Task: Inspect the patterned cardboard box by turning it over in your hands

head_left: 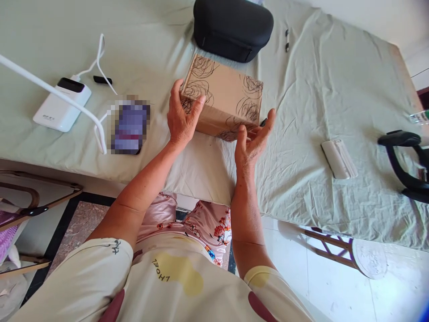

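Observation:
A brown cardboard box [224,95] with black scribbles on it lies on the pale green sheet [318,89] in front of me. My left hand [181,115] grips the box's near left corner, thumb on one face and fingers curled round the edge. My right hand [253,137] is at the box's near right corner, palm up and fingers spread, and it seems to hold a small dark object against the box; what it is I cannot make out.
A black case [232,27] sits just behind the box. To the left are a white power bank [62,103] with white cables, a phone [129,126] and a small black item [102,80]. A white remote-like object [338,158] lies right. A black chair arm [402,156] stands at far right.

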Demonstrator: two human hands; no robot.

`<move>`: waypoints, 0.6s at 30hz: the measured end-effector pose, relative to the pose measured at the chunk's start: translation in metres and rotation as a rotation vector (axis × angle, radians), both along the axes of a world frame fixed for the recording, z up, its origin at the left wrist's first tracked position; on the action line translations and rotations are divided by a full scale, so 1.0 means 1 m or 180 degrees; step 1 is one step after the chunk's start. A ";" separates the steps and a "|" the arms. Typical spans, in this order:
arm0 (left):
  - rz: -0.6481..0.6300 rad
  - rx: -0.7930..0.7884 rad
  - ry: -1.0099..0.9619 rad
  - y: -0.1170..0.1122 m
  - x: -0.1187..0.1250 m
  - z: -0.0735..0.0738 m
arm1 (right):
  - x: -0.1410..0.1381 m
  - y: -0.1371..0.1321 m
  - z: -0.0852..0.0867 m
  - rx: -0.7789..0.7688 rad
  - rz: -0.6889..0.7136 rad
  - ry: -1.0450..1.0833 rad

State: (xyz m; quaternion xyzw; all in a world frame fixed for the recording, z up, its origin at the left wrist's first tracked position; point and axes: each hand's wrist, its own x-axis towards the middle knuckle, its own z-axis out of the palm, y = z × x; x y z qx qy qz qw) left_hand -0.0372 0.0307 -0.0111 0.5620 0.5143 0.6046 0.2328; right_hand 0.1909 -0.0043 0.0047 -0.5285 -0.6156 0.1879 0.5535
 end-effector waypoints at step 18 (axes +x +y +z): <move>0.0149 -0.0258 0.0703 -0.005 0.003 0.003 | 0.006 0.001 0.004 0.0540 -0.0455 0.0234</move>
